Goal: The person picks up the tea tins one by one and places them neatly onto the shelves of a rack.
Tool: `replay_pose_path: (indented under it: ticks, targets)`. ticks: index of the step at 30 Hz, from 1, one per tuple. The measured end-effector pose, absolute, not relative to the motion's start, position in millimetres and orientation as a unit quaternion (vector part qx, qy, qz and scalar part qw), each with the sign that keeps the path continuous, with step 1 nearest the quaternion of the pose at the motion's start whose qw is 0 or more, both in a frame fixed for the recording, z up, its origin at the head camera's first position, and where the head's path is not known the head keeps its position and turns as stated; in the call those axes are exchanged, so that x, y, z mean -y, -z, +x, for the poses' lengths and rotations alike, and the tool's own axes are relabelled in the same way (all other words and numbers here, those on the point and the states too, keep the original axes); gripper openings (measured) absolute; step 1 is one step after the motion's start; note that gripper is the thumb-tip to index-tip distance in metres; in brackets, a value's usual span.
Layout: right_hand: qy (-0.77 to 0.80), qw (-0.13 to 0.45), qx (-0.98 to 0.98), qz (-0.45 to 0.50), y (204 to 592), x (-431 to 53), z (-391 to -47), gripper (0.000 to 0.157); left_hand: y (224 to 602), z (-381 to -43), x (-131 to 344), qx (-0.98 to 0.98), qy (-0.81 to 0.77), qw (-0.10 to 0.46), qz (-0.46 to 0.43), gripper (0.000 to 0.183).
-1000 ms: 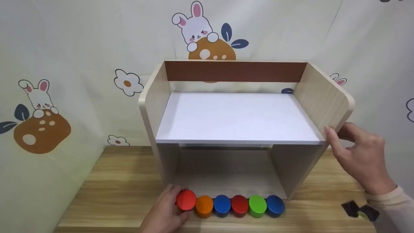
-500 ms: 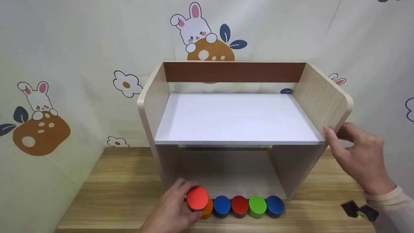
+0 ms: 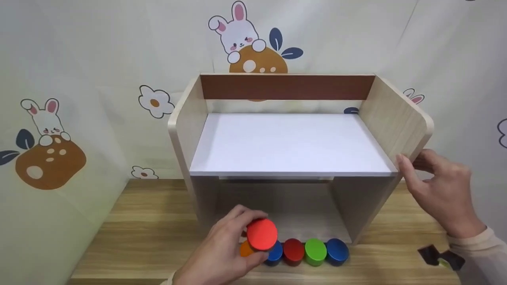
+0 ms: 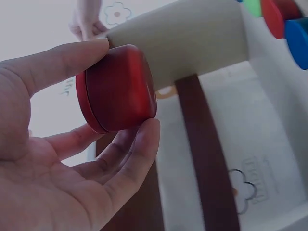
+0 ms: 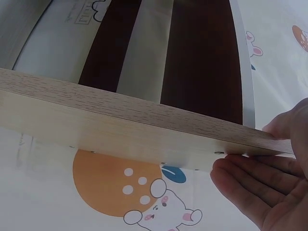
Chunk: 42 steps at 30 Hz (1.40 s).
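My left hand (image 3: 225,247) holds a small red round tin (image 3: 262,234) between thumb and fingers, raised over the left end of a row of similar tins. In the left wrist view this tin (image 4: 120,89) shows a thin lid seam around one end. It hides part of an orange tin (image 3: 246,250) and a blue tin (image 3: 275,253) in the head view. My right hand (image 3: 445,192) grips the front edge of the right side panel (image 3: 400,118) of a small wooden shelf unit, thumb on the inner face, fingers on the outer face (image 5: 262,190).
Farther right in the row stand a red tin (image 3: 293,251), a green tin (image 3: 315,251) and another blue tin (image 3: 337,252), before the unit's lower opening. The unit has a white middle shelf (image 3: 293,144) and a brown back rail (image 3: 289,87). It stands on a wood-grain table (image 3: 130,237).
My left hand has lifted the red tin from the row's left end and carried it right and up, past the orange tin. The right hand keeps its place on the panel.
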State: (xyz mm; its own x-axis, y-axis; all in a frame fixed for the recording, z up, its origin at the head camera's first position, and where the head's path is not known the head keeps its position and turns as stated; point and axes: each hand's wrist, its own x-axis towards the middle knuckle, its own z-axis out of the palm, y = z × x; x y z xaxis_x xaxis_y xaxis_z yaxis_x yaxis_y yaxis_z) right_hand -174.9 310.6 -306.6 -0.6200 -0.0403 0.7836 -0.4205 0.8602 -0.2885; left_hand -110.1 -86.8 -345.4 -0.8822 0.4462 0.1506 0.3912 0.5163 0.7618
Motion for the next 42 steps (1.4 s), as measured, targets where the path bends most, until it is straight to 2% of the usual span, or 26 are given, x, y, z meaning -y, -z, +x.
replay_pose_path:
  ticks: [5, 15, 19, 27, 34, 42]
  targets:
    - [-0.228, 0.421, 0.868, 0.134, 307, -311, -175, 0.026, 330, -111, 73, -0.873, -0.416, 0.033, 0.252, 0.056]
    - [-0.224, 0.444, 0.854, 0.152, 307, -315, -177, 0.019, 303, -123, 54, -0.865, -0.396, -0.011, 0.309, 0.054]
    - [-0.219, 0.437, 0.859, 0.15, 307, -314, -176, 0.022, 290, -128, 46, -0.864, -0.387, -0.018, 0.321, 0.053]
    - [-0.223, 0.421, 0.867, 0.145, 307, -310, -175, 0.026, 265, -140, 32, -0.857, -0.393, 0.002, 0.333, 0.056]
    - [-0.223, 0.418, 0.869, 0.141, 307, -309, -175, 0.027, 249, -158, 15, -0.865, -0.356, -0.028, 0.353, 0.056]
    - [-0.223, 0.423, 0.866, 0.145, 307, -309, -175, 0.027, 228, -180, -8, -0.876, -0.329, -0.023, 0.353, 0.057]
